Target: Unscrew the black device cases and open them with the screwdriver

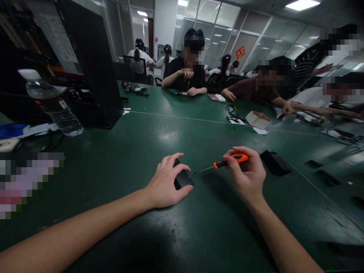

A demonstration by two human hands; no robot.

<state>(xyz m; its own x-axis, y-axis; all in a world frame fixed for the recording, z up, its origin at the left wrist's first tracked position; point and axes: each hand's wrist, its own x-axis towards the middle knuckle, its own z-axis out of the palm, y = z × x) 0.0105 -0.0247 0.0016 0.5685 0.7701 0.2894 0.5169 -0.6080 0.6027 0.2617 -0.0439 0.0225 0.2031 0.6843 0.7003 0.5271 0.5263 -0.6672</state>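
Head view: a green bench (pixel 127 159) carries the work. The left hand (pixel 167 184) rests over a black block (pixel 184 179), which lies on the bench in front of the person, near the middle of the view. The left grip spans the block: the thumb bears on its near edge and the fingers spread over its top and far side. The right hand (pixel 250 176) is raised to the right of the block. Its grip is closed round the orange-and-black handle of a screwdriver (pixel 220 163), with the thumb and forefinger along the handle. The blade points left and slightly down; its tip stands just beside the right edge of the block, apart from it. A black cover (pixel 275 163) lies on the bench beyond the right hand, to its right. Farther right lies a thin black piece (pixel 327 177). At the left side, a clear bottle (pixel 55 104) with a white cap stands near a tall black case (pixel 93 68). Across the bench, an open carton (pixel 257 120) sits beside a bundle of cables (pixel 233 112). A co-worker (pixel 173 72) in a black top, seated opposite, holds a slim tool upright over a small flat object on the bench.
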